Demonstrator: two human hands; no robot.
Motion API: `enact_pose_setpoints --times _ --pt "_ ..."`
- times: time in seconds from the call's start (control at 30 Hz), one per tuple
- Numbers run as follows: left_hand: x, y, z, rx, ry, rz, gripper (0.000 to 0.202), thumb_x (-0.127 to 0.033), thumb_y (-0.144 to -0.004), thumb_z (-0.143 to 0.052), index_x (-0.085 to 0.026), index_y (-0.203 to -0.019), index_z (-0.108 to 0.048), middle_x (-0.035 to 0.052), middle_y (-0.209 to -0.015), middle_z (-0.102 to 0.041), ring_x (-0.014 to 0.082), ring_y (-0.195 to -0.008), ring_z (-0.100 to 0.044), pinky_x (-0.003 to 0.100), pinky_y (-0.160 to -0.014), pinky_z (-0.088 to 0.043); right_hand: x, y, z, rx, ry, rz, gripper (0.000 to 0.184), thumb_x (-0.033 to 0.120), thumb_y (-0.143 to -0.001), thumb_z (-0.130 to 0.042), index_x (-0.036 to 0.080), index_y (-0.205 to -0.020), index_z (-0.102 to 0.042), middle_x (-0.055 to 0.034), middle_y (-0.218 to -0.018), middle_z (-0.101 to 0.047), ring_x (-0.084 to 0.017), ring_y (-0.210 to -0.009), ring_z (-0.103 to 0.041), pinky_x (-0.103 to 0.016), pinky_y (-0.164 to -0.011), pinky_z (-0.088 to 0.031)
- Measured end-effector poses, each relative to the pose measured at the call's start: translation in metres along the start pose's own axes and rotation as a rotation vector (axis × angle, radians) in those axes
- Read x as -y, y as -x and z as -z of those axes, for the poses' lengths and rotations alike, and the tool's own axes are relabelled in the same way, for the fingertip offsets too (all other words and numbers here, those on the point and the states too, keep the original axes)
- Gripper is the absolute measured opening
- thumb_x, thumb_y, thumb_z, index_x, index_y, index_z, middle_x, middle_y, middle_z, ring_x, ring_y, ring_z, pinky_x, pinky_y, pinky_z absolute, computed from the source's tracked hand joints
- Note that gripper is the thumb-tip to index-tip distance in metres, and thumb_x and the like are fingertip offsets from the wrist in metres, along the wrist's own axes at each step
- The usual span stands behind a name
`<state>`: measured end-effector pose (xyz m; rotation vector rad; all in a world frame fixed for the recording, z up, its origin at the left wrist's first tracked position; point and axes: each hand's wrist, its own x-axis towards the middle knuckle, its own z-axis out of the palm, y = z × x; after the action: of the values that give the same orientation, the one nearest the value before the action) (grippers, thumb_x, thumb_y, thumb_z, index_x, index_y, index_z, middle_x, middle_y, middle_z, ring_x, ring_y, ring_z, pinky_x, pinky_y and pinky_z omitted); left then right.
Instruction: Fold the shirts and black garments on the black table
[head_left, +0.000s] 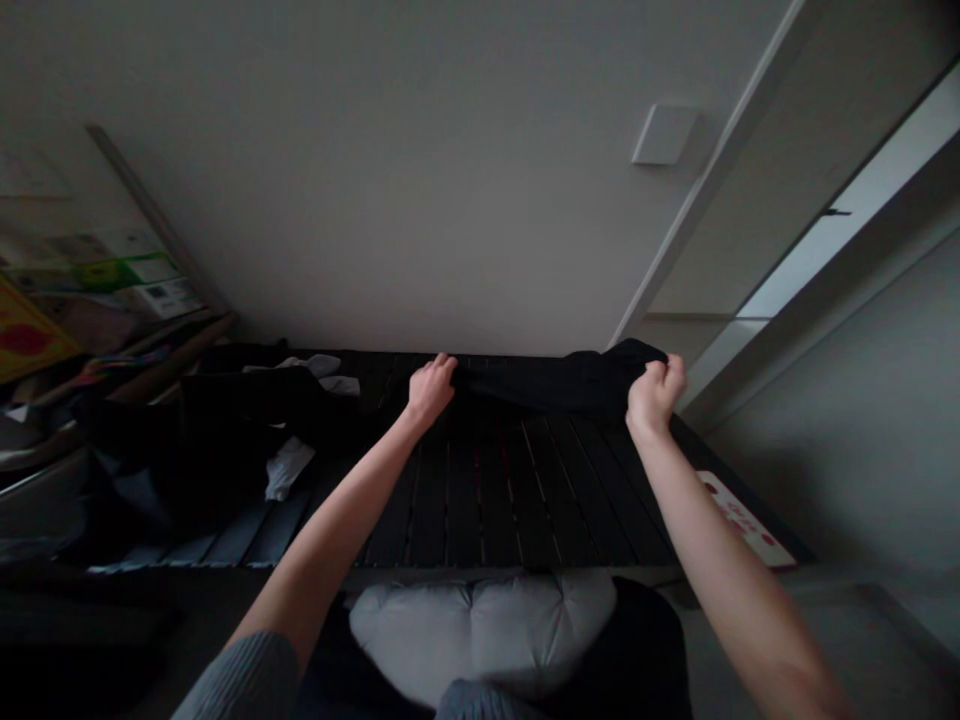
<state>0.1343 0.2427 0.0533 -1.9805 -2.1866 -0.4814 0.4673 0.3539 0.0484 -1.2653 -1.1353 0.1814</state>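
Both my arms reach forward over a dark slatted table (480, 500). My left hand (430, 388) is closed on one end of a black garment (559, 385) stretched along the table's far edge by the wall. My right hand (655, 392) is closed in a fist on the garment's other end, where the cloth bunches up above the knuckles. The cloth between the hands lies low on the slats.
A heap of dark clothes (225, 420) with white pieces (287, 465) covers the table's left part. Boxes and packages (97, 290) are stacked at the far left. A white card with red marks (742, 520) lies at the right edge. A grey cushion (480, 625) is below.
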Motion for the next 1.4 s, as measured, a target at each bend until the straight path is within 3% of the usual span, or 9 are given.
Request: enact_pose_setpoints --times 0.1,0.2,0.4,0.53,0.7,0.83,0.93,1.1,1.4 --pt "0.007 -0.009 0.027 -0.317 0.023 0.128 0.041 -0.006 -0.082 -0.043 -0.019 -0.119 -0.055 0.0116 -0.123 -0.059 0.0258 -0.11 -0.055 0.039 -0.093 -0.043 -0.002 0.009 0.005 -0.109 0.041 0.037 0.025 0.024 -0.084 -0.031 0.019 -0.099 -0.051 -0.0119 -0.097 -0.057 -0.025 -0.096 -0.057 -0.042 -0.091 -0.044" --pt "0.01 0.005 0.03 -0.432 0.032 0.089 0.038 -0.008 -0.083 -0.042 -0.022 -0.116 -0.057 0.0089 -0.136 -0.054 0.0284 -0.12 -0.048 0.048 -0.103 -0.034 -0.008 0.014 0.012 -0.109 0.123 0.028 0.03 0.021 -0.083 -0.032 0.017 -0.105 -0.051 -0.0129 -0.099 -0.059 -0.025 -0.096 -0.058 -0.04 -0.088 -0.047" --pt "0.017 0.082 -0.022 0.053 0.03 -0.319 0.028 -0.021 -0.074 -0.065 -0.024 -0.102 -0.065 0.008 -0.14 -0.054 0.0329 -0.133 -0.035 0.053 -0.111 -0.021 -0.032 0.022 0.027 0.359 0.51 -0.107 0.023 0.021 -0.072 -0.05 0.015 -0.088 -0.065 -0.0137 -0.082 -0.065 -0.032 -0.089 -0.064 -0.045 -0.081 -0.049" --pt "0.019 0.106 -0.04 0.27 0.087 -0.34 0.041 -0.053 -0.09 -0.045 -0.02 -0.078 -0.066 0.0109 -0.091 -0.07 0.0264 -0.107 -0.059 0.049 -0.109 -0.026 -0.027 0.044 0.016 0.684 0.836 -0.141 0.032 0.026 -0.076 -0.055 0.011 -0.103 -0.065 -0.0236 -0.098 -0.065 -0.038 -0.095 -0.064 -0.05 -0.078 -0.049" --pt "0.014 0.101 -0.041 0.304 0.039 0.023 0.051 -0.047 -0.099 -0.021 -0.019 -0.111 -0.062 0.01 -0.081 -0.071 0.0226 -0.081 -0.068 0.037 -0.086 -0.045 -0.011 0.075 -0.032 0.969 0.802 0.102 0.039 0.025 -0.086 -0.053 0.009 -0.121 -0.056 -0.026 -0.119 -0.058 -0.037 -0.114 -0.056 -0.047 -0.089 -0.046" --pt "0.013 0.103 -0.047 0.315 -0.033 0.329 0.065 -0.055 -0.095 -0.029 -0.016 -0.147 -0.031 0.0152 -0.092 -0.073 0.0294 -0.086 -0.07 0.035 -0.07 -0.049 -0.005 0.104 -0.092 1.179 0.579 0.197 0.031 0.024 -0.089 -0.054 0.014 -0.117 -0.06 -0.0167 -0.119 -0.063 -0.026 -0.114 -0.058 -0.034 -0.094 -0.043" --pt "0.022 0.114 -0.049 0.329 -0.082 0.487 0.078 -0.06 -0.089 -0.04 -0.006 -0.145 -0.034 0.0207 -0.094 -0.072 0.0341 -0.09 -0.069 0.037 -0.071 -0.05 0.004 0.129 -0.141 1.245 0.487 0.237 0.031 0.029 -0.091 -0.055 0.014 -0.117 -0.06 -0.015 -0.119 -0.064 -0.024 -0.114 -0.059 -0.03 -0.093 -0.043" --pt "0.047 0.135 -0.05 0.331 -0.114 0.568 0.052 -0.041 -0.095 -0.034 -0.009 -0.133 -0.048 0.0195 -0.093 -0.072 0.0332 -0.088 -0.07 0.039 -0.071 -0.051 0.033 0.179 -0.208 1.331 0.359 0.292 0.034 0.034 -0.095 -0.051 0.015 -0.122 -0.058 -0.0138 -0.124 -0.063 -0.022 -0.116 -0.059 -0.029 -0.095 -0.042" --pt "0.074 0.132 -0.066 0.327 -0.055 0.57 0.043 -0.021 -0.094 -0.03 -0.016 -0.13 -0.052 0.0163 -0.092 -0.073 0.0293 -0.086 -0.071 0.038 -0.073 -0.051 0.045 0.225 -0.219 1.457 0.454 0.286 0.019 0.023 -0.085 -0.062 0.018 -0.104 -0.062 -0.0108 -0.108 -0.068 -0.023 -0.098 -0.066 -0.027 -0.075 -0.045"
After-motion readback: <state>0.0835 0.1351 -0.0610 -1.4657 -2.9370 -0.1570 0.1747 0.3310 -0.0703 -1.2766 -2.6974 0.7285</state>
